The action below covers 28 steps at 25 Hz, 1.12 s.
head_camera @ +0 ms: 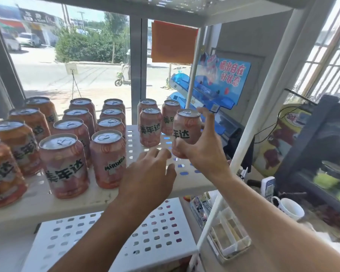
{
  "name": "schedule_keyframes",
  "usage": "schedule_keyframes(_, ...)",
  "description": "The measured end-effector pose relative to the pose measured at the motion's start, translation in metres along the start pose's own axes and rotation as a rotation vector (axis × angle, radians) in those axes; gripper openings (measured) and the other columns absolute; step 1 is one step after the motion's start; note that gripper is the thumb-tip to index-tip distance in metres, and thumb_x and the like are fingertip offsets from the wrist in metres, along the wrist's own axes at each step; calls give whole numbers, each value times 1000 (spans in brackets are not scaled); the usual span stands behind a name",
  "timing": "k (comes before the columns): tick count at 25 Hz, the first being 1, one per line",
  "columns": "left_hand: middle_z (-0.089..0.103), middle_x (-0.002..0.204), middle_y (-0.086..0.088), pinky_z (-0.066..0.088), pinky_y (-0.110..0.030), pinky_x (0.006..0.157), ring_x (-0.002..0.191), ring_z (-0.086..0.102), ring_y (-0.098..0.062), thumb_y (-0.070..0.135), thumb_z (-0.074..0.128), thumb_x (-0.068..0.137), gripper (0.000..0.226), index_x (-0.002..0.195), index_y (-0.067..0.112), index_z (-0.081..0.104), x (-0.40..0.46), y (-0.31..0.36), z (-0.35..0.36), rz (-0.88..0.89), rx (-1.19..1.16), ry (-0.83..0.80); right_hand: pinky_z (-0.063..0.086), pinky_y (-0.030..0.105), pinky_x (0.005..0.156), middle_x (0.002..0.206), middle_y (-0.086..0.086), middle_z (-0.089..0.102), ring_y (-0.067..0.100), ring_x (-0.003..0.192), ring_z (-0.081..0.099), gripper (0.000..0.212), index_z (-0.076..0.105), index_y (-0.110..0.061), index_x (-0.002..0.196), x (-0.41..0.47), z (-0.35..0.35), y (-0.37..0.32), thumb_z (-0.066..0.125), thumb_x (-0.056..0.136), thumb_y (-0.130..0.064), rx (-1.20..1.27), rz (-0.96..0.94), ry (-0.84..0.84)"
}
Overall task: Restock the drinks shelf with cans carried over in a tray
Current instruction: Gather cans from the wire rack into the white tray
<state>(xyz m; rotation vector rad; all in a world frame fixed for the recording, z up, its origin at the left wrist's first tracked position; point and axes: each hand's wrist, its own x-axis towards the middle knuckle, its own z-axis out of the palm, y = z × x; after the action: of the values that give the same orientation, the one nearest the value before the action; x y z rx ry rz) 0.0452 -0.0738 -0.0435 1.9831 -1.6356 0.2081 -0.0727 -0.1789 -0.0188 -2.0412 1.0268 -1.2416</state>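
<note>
Fifteen orange cans [108, 160] stand on the shelf [149, 142]; right hand [202, 152] grips one can [185, 132]; left hand [151, 173] hovers spread, holding nothing.

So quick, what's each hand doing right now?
Left hand: open, fingers stretched over the perforated shelf, holding nothing.
Right hand: gripping an orange soda can at the right end of the shelf.

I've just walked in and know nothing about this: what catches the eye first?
Rows of orange Mirinda drink cans fill the left of the white perforated metal shelf. The right hand grips one more orange can near the shelf's right end, while the left hand reaches in empty beside it.
</note>
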Motion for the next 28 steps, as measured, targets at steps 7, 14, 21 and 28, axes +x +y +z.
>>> schedule_keyframes(7,58,124,6,43,-33,70,101,58,-22,37,42,97,26,119,29,53,-22,35,-20,87,-39,55,54,20,77,110,-10,63,-1,94,64,80,29,-48,130,-88,-95,-26,79,69,-29,66,61,-35)
schedule_keyframes(14,62,105,-6,50,-45,74,92,59,-33,37,43,93,28,111,21,57,-79,160,51,371,-217,-189,58,34,79,104,-2,65,11,91,67,76,34,-33,130,-207,-218,44,75,66,-36,-42,333,155)
schedule_keyframes(21,60,108,-6,48,-41,72,97,57,-30,33,46,95,25,112,18,57,-136,264,134,596,-313,-395,57,43,82,96,-5,63,15,88,65,70,38,-40,122,-338,-288,136,77,66,-30,-170,832,341)
schedule_keyframes(28,58,111,-1,35,-33,64,98,56,-22,34,41,98,27,118,20,54,-178,318,178,704,-271,-516,47,25,66,93,-10,59,9,83,60,64,35,-30,128,-414,-294,182,74,78,-25,-215,1155,364)
